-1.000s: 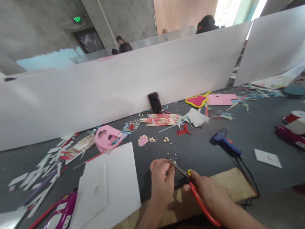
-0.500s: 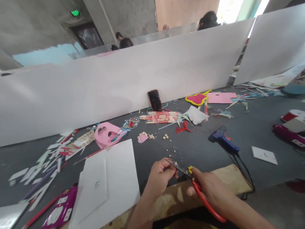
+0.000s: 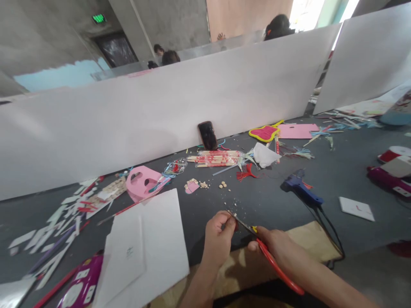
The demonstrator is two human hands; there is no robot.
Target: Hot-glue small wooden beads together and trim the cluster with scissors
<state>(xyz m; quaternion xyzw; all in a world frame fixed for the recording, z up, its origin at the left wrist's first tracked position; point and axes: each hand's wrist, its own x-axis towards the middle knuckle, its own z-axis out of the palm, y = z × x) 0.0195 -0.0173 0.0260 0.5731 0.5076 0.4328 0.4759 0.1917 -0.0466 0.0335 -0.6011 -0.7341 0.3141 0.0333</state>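
My right hand is closed around red-handled scissors, with a bit of yellow at the pivot end of the grip. The blades point up and left, to the fingertips of my left hand. Thumb and fingers of that hand are pinched together at the blade tips; what lies between them is too small to make out. Pale crumbs are scattered just beyond. Farther off lie small beige pieces, a heap of similar bits and a pink paper shape edged with such pieces.
A blue glue gun with a black cord lies to the right. White sheets and a purple package are on the left. Wrapped sticks, a phone and a pink mask lie before the white partition.
The scissor blades look more closed than before, and their tips stay at my left fingertips. My left hand has shifted slightly; the view has moved a little.
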